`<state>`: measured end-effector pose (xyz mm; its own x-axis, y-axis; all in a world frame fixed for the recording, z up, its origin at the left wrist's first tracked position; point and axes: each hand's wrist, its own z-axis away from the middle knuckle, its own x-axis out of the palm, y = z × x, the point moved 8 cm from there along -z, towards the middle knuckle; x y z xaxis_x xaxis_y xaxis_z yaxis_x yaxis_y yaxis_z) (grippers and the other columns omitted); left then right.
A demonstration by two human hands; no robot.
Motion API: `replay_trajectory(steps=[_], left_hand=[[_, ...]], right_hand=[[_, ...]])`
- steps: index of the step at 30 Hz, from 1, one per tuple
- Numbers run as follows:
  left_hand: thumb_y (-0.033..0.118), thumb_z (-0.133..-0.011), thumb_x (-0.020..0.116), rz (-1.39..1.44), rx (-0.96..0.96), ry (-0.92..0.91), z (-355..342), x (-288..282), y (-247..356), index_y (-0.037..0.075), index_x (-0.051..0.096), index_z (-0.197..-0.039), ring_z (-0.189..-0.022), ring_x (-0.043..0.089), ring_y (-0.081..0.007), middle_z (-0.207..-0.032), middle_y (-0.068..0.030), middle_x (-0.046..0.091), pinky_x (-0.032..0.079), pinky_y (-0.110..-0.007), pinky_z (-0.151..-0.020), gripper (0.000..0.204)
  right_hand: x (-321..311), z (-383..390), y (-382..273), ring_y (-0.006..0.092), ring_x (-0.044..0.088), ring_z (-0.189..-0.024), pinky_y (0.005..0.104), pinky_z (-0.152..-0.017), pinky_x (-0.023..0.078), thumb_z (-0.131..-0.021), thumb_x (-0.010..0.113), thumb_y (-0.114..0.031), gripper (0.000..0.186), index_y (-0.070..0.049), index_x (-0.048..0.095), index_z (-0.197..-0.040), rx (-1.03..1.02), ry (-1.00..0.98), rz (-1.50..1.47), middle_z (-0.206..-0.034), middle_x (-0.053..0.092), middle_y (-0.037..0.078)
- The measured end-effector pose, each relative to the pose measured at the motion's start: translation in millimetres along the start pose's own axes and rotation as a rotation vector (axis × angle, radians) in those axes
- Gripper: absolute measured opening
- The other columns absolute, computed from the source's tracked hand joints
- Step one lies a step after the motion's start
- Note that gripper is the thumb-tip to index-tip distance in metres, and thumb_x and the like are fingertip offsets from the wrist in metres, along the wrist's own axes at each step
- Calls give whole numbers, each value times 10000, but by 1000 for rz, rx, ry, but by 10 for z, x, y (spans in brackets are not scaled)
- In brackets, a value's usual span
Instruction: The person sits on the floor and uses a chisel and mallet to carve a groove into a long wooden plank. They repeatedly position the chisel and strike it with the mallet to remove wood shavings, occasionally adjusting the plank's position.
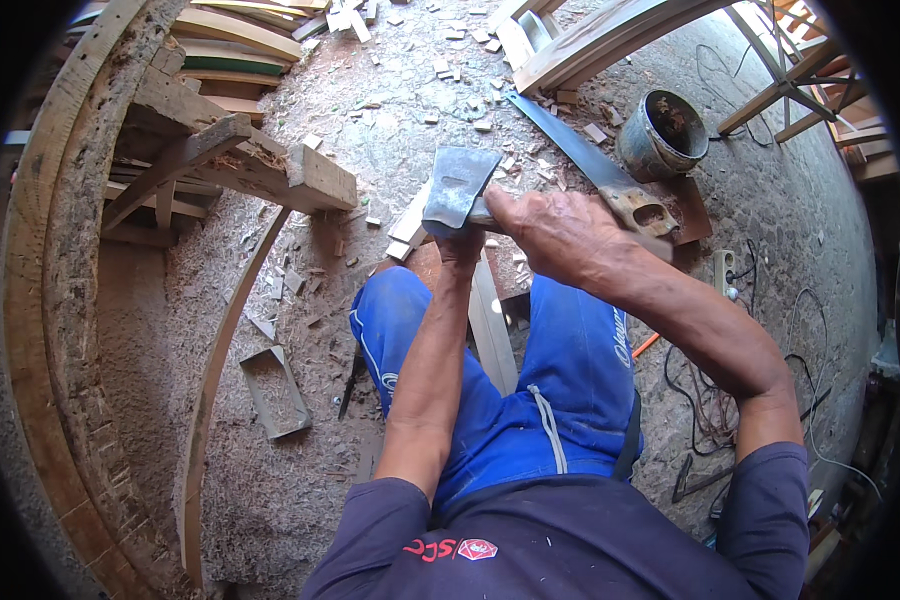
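Observation:
A hatchet with a broad grey metal head (460, 187) is held up in front of my knees. My right hand (562, 228) is closed round its handle, close behind the head. My left hand (460, 248) is just below the blade and mostly covered by it, so its fingers and anything in them are hidden. A pale length of wood (490, 330) runs between my legs, beneath my hands. Another light wooden strip (408, 228) lies on the floor just left of the hatchet.
A handsaw (582, 150) lies on the floor, its handle near my right wrist, with a metal bucket (662, 138) beyond. Wooden frames (322, 180) stand at left. A shallow rectangular tray (275, 394), wood offcuts, shavings, a power strip (724, 272) and cables surround me.

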<state>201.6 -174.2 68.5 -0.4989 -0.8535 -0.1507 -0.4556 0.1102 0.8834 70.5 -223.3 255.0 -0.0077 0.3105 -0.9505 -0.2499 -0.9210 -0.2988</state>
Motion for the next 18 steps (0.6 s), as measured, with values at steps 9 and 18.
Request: replay_trajectory(steps=[9,18], left_hand=[[31,-933,651,218,-159,-104,21,-232,553,19,537,-671,-572,433,-80,-596,16,445,355,-299,-529,286],[117,-865,739,-231,346,-105,-139,121,314,71,625,-859,-792,594,-204,-859,-38,626,467,-385,-678,124]], right_hand=[[53,462,250,480,687,-987,525,-847,544,-916,643,-74,509,-3,471,-1390,81,107,-405,-1019,692,303],[-175,441,174,440,704,-1001,482,-863,564,-890,678,-49,548,7,485,-1400,-3,188,-431,-1081,699,270]])
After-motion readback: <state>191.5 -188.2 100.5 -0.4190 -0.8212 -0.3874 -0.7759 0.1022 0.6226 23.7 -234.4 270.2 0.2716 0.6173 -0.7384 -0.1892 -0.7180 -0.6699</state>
